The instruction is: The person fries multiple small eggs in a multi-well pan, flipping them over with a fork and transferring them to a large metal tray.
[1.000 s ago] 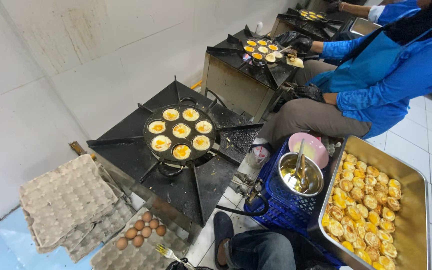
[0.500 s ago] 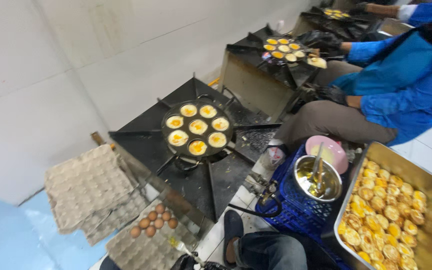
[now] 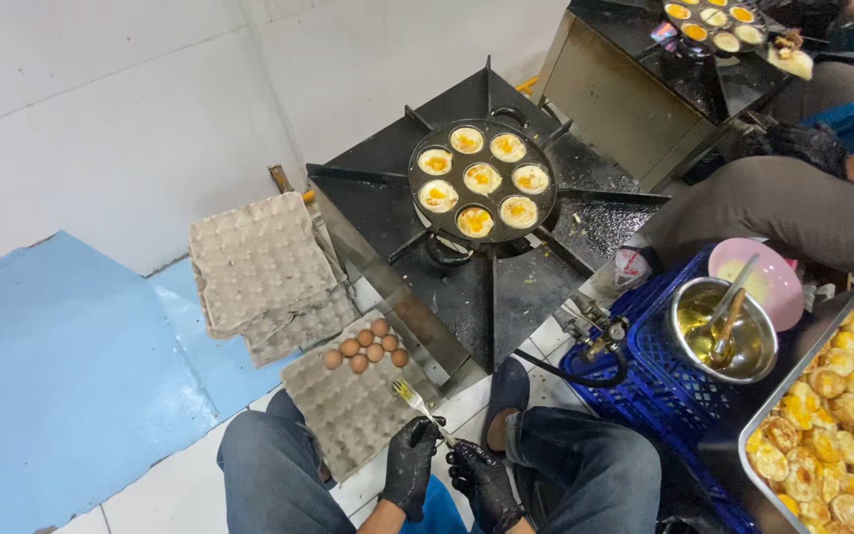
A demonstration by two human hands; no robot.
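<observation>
Head view looks down on a seated person whose two black-gloved hands meet low in the frame, between the knees. The left hand (image 3: 410, 463) is closed around the handle of a metal fork (image 3: 417, 403); the right hand (image 3: 481, 477) sits just beside it, touching or nearly touching the handle's end, and whether it grips anything I cannot tell. The fork's long axis runs from the hands up and to the left, its tines lying over the near edge of a grey pulp egg tray (image 3: 348, 405) on the floor. Brown eggs (image 3: 368, 344) sit in two short rows at that tray's far end, beyond the tines and closer to the left hand than the right.

Farther off, a stack of empty egg trays (image 3: 259, 262), rough and dimpled, leans by the white wall. To the right of it stands a black gas stove (image 3: 506, 287) with a star-shaped grate carrying a round, dark cast pan (image 3: 481, 180) of seven cups, each holding a pale egg with a yellow centre. The pan lies well apart from the fork, up and to the right.

At right a blue plastic crate (image 3: 644, 366) carries a shiny steel bowl (image 3: 722, 331) of oil with utensils and a pink bowl (image 3: 755, 282); a steel tray (image 3: 758, 435) holds browned egg rounds. Another person sits at a second stove (image 3: 635, 74) beyond.
</observation>
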